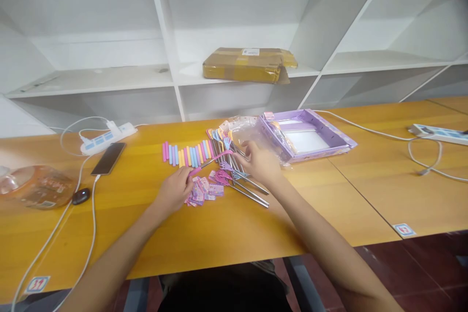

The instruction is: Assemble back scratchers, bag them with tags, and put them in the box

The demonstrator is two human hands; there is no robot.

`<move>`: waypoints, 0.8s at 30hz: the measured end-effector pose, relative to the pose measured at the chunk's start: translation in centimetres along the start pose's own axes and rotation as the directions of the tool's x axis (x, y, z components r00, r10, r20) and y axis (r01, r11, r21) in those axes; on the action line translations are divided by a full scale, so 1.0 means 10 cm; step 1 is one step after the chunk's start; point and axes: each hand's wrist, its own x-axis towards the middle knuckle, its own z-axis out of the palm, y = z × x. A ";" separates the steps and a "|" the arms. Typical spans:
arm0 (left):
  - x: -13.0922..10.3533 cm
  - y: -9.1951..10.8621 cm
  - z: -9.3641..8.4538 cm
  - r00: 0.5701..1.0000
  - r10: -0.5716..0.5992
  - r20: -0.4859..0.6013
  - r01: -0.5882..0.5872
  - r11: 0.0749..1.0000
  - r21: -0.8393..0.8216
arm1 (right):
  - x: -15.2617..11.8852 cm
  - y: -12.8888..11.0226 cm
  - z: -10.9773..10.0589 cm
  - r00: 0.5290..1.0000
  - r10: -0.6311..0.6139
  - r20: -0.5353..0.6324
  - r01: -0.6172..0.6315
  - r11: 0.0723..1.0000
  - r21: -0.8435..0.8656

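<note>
Between my hands is a back scratcher (pixel 207 163) with a pink handle, a thin metal rod and a pink head. My left hand (pixel 173 189) is closed round the handle. At the other end, my right hand (pixel 261 162) pinches the pink head. Beneath and beside the right hand lies a pile of metal rods (pixel 252 196) with claw-shaped heads (pixel 222 177) in pink, purple, blue and yellow. A row of pastel grip tubes (pixel 187 156) lies behind my left hand. Small printed pink and purple cards (pixel 201 191) are heaped just right of that hand.
A purple open box (pixel 318 152) and clear plastic wrapping (pixel 244 129) sit at the back right. A phone (pixel 108 158), a mouse (pixel 81 196), an orange jug (pixel 40 186), cables and a power strip (pixel 109 137) occupy the left. A taped carton (pixel 241 66) rests on the shelf.
</note>
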 end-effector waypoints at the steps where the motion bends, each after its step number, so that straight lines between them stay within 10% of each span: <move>1: -0.01 -0.05 0.04 1.000 -0.010 -0.030 0.009 0.999 -0.032 | 0.05 0.11 0.05 0.999 0.010 -0.049 -0.010 1.000 0.004; 10: -0.15 -0.33 0.06 0.999 -0.012 -0.046 0.004 0.985 -0.171 | 0.20 1.16 0.38 0.971 0.037 -0.236 -0.068 0.990 -0.123; 24: -0.20 -0.16 0.15 0.995 0.047 0.083 -0.035 0.990 -0.138 | 0.13 1.08 0.40 0.972 0.178 -0.152 -0.204 0.962 -0.179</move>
